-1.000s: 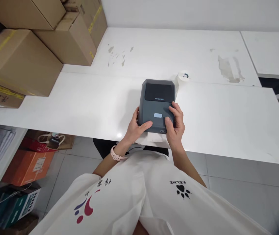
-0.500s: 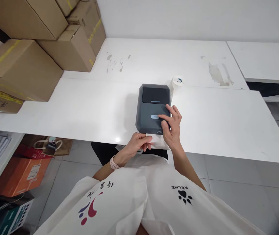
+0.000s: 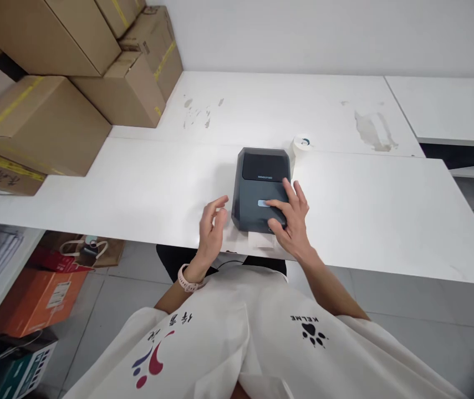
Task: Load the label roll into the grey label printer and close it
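A dark grey label printer (image 3: 261, 174) stands near the front edge of the white table (image 3: 137, 183). My right hand (image 3: 290, 221) lies on its top with the fingers spread, the forefinger tip on the pale button (image 3: 263, 203). A white label strip (image 3: 259, 239) sticks out of the printer's front slot. My left hand (image 3: 210, 233) hovers just left of the printer's front corner, fingers apart and slightly curled, with nothing visible in them. It touches neither the printer nor the label. A pink watch sits on that wrist.
A small white tape roll (image 3: 302, 144) lies behind the printer's right corner. Stacked cardboard boxes (image 3: 45, 122) fill the table's left end. Under the table at left are an orange box (image 3: 41, 288) and a brown bag (image 3: 87, 249). A second white table (image 3: 448, 105) stands at right.
My left hand left the printer's front, pinched the label strip, then let go and rose to the left. My right hand shifted so its forefinger rests on the button.
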Available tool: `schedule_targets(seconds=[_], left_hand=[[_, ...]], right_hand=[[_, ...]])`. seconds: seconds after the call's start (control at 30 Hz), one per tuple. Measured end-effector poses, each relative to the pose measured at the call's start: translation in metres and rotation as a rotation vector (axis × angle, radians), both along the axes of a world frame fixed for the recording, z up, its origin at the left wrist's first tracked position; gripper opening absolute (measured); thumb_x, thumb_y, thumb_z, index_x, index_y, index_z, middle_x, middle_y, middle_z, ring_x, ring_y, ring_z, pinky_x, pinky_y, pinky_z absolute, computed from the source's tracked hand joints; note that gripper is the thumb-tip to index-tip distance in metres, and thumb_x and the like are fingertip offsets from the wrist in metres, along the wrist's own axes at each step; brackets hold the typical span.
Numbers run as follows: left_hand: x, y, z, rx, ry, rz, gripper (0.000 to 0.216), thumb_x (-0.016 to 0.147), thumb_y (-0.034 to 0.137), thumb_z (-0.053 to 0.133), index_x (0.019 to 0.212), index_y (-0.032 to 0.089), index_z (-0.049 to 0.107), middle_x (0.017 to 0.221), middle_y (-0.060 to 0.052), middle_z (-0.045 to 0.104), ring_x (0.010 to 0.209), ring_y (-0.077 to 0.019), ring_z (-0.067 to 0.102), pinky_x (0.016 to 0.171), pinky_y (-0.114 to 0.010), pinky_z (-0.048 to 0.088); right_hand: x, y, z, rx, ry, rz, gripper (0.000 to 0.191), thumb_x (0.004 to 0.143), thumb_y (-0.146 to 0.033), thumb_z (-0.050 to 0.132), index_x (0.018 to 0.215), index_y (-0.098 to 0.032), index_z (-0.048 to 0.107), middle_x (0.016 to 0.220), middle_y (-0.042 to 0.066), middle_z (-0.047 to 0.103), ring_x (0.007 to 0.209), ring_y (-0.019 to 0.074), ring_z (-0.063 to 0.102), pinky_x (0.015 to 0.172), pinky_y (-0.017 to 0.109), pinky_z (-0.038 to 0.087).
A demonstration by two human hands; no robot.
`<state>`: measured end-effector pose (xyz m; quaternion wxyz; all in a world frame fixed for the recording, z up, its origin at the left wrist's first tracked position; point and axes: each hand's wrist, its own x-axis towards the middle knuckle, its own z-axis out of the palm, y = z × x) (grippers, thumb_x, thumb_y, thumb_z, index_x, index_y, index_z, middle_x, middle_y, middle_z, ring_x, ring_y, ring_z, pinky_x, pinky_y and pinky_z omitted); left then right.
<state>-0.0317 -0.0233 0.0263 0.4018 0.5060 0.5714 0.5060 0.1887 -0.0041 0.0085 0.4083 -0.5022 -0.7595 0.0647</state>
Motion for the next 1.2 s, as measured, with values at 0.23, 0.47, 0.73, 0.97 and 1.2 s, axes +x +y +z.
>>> schedule_targets(seconds=[0.23, 0.47, 0.73, 0.97, 1.2], left_hand=[[0.014, 0.004, 0.002, 0.021, -0.013, -0.213, 0.056, 0.104, 0.062, 0.036, 0.150, 0.035, 0.053, 0.167, 0.000, 0.043, 0.160, -0.0249, 0.028, 0.132, -0.046, 0.026], [0.019, 0.049, 0.010, 0.066, 0.067, -0.018, 0.047, 0.100, 0.053, 0.049, 0.139, 0.028, 0.059, 0.153, -0.008, 0.057, 0.144, -0.0275, 0.050, 0.116, -0.044, 0.044], [0.025, 0.096, 0.006, -0.230, 0.372, -0.176, 0.074, 0.086, 0.039, 0.061, 0.154, 0.024, 0.040, 0.151, -0.012, 0.060, 0.130, -0.0353, 0.061, 0.104, -0.048, 0.050], [0.030, 0.104, 0.004, -0.202, 0.543, -0.163, 0.071, 0.086, 0.026, 0.055, 0.155, 0.019, 0.043, 0.133, -0.010, 0.072, 0.119, -0.0326, 0.069, 0.099, -0.042, 0.053], [0.030, 0.107, -0.001, -0.169, 0.605, -0.125, 0.072, 0.082, 0.012, 0.048, 0.153, 0.023, 0.049, 0.133, -0.006, 0.074, 0.123, -0.0305, 0.068, 0.105, -0.042, 0.052]], right_hand=[[-0.009, -0.013, -0.015, -0.045, 0.278, -0.096, 0.066, 0.105, -0.057, 0.019, 0.166, -0.033, 0.011, 0.173, 0.008, 0.022, 0.162, 0.0342, 0.019, 0.127, 0.065, 0.026], [-0.007, 0.072, 0.052, 0.167, 0.298, -0.043, 0.070, 0.102, -0.067, 0.006, 0.165, -0.039, -0.004, 0.171, 0.005, 0.019, 0.162, 0.0363, 0.019, 0.126, 0.066, 0.026], [0.009, 0.189, 0.097, 0.113, 0.371, 0.005, 0.076, 0.102, -0.073, 0.019, 0.164, -0.033, 0.006, 0.174, 0.003, 0.017, 0.162, 0.0241, 0.014, 0.132, 0.053, 0.021], [0.001, 0.126, 0.076, 0.100, -0.108, -0.038, 0.047, 0.108, -0.039, 0.027, 0.140, -0.023, 0.059, 0.138, 0.013, 0.066, 0.135, 0.0317, 0.057, 0.114, 0.054, 0.043], [-0.035, 0.118, 0.063, -0.547, -0.820, 0.269, 0.036, 0.100, -0.031, 0.049, 0.111, -0.010, 0.076, 0.110, 0.022, 0.079, 0.110, 0.0386, 0.072, 0.104, 0.052, 0.045]])
